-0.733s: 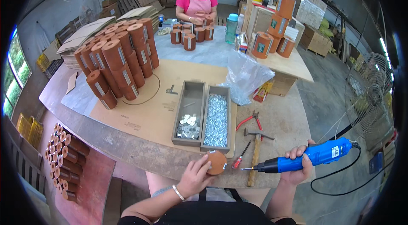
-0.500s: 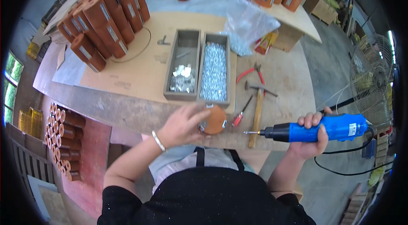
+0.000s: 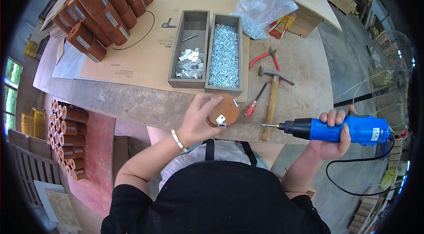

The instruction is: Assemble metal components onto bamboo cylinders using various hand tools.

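Observation:
My left hand (image 3: 198, 119) grips an orange-brown wooden cylinder (image 3: 226, 109) at the table's front edge, fingers round its left side. A small metal plate (image 3: 221, 119) sits on the cylinder's round face, and more metal shows at its rim. In my right hand (image 3: 334, 134) is a blue electric screwdriver (image 3: 324, 129), held level with its bit pointing left toward the cylinder, some way apart from it. Between them lie a red-handled screwdriver (image 3: 250, 109) and a hammer (image 3: 270, 106). Beyond the cylinder stand a tray of small metal plates (image 3: 173, 75) and a tray of screws (image 3: 240, 84).
Red-handled pliers (image 3: 272, 59) lie behind the hammer. Stacked brown cylinders (image 3: 99, 13) fill the table's far left, and more (image 3: 70, 141) are piled low at the left. A plastic bag (image 3: 260, 4) is at the back; a fan (image 3: 388, 70) stands right. The power cord (image 3: 329, 176) loops below the blue tool.
My left hand has turned the cylinder, so the metal pieces on it sit elsewhere and one now shows near the front. The blue electric screwdriver has shifted slightly right. The head view has tilted.

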A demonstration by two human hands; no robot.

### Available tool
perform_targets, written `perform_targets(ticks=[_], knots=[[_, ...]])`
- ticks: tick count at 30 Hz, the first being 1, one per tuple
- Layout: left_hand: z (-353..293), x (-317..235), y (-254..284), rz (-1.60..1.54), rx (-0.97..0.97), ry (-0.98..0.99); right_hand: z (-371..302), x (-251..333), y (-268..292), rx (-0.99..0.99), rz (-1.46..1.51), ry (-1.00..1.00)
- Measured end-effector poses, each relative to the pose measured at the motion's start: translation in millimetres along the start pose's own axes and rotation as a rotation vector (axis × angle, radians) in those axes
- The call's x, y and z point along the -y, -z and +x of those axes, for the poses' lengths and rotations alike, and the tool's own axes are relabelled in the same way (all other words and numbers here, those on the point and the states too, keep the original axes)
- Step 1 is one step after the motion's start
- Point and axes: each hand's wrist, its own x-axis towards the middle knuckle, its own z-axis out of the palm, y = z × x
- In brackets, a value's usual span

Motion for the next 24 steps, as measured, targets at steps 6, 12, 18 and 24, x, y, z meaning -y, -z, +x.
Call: perform_targets(ticks=[6,12,18,24], knots=[[-13,-13,-33,0.033,-0.274,0.234,5,-13,-10,0.03,0.043,-0.043],[-5,-23,0,0.18,-0.179,-0.007,7,-14,-24,0.089,0.038,-0.046],[-13,-18,-7,0.157,-0.161,-0.11,6,-14,-26,0.088,0.027,-0.055],[-12,-25,-21,0.108,-0.27,-0.056,7,-13,-20,0.096,0.045,-0.043]])
